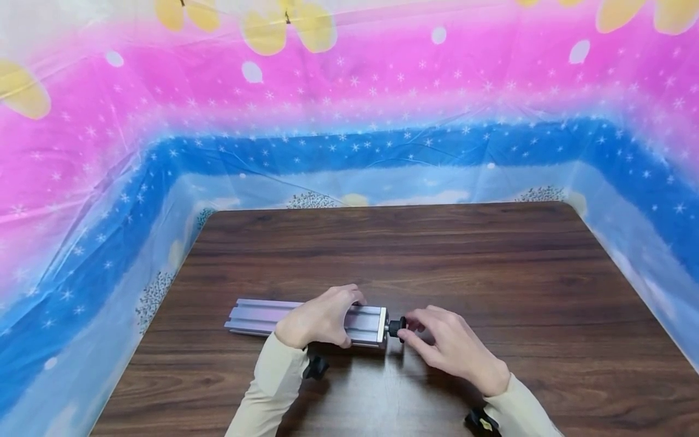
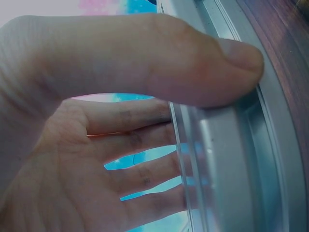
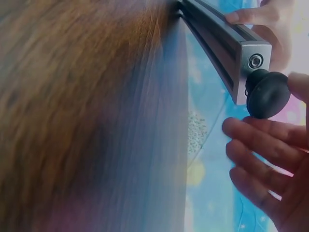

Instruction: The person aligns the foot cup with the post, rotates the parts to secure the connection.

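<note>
A silver aluminium extrusion profile [image 1: 262,314] with grooves along its length lies crosswise on the table. Its right end carries a pale end plate [image 1: 381,326], where a socket-head screw [image 3: 255,61] shows in the right wrist view. A black levelling foot [image 3: 270,95] with a round, wide base sticks out from that plate on a short stem. My left hand [image 1: 322,315] straddles the profile and grips it, thumb on the near side and fingers over the far side. With thumb and index finger, my right hand [image 1: 457,345] pinches the foot's round base; the other fingers spread below it.
The dark wood-grain table [image 1: 437,255] has rounded far corners. A pink and blue printed cloth [image 1: 355,109] hangs around its back and sides. Black straps with small devices [image 1: 317,367] sit at both wrists.
</note>
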Demonstrator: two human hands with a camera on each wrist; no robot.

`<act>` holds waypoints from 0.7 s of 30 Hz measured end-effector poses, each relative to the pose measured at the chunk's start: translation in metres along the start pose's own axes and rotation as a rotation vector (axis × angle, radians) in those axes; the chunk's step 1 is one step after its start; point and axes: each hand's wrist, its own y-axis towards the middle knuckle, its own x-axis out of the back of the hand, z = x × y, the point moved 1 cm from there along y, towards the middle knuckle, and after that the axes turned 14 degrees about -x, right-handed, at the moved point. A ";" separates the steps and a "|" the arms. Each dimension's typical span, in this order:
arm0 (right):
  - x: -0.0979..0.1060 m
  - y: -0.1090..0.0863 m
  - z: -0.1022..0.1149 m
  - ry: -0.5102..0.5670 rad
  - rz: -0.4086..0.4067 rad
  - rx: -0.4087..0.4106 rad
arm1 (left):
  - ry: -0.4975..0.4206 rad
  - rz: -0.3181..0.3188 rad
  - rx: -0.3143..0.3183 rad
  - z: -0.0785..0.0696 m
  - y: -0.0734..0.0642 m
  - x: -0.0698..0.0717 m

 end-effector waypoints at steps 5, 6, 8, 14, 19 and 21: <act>-0.002 0.003 0.001 -0.088 -0.010 -0.032 | -0.001 -0.001 0.003 -0.001 0.000 0.000; -0.001 0.003 0.002 -0.094 -0.010 -0.039 | -0.003 -0.001 0.007 -0.001 0.000 0.000; 0.000 0.003 0.002 -0.098 -0.004 -0.064 | -0.004 0.000 0.013 -0.001 0.000 0.000; 0.006 -0.001 0.000 0.076 0.042 -0.060 | 0.000 0.002 0.015 -0.001 0.000 0.001; 0.006 -0.003 0.002 0.171 0.034 0.106 | -0.003 0.003 0.014 -0.002 0.000 0.001; 0.004 -0.004 0.002 0.157 0.008 0.142 | -0.007 0.006 0.016 -0.002 0.000 0.000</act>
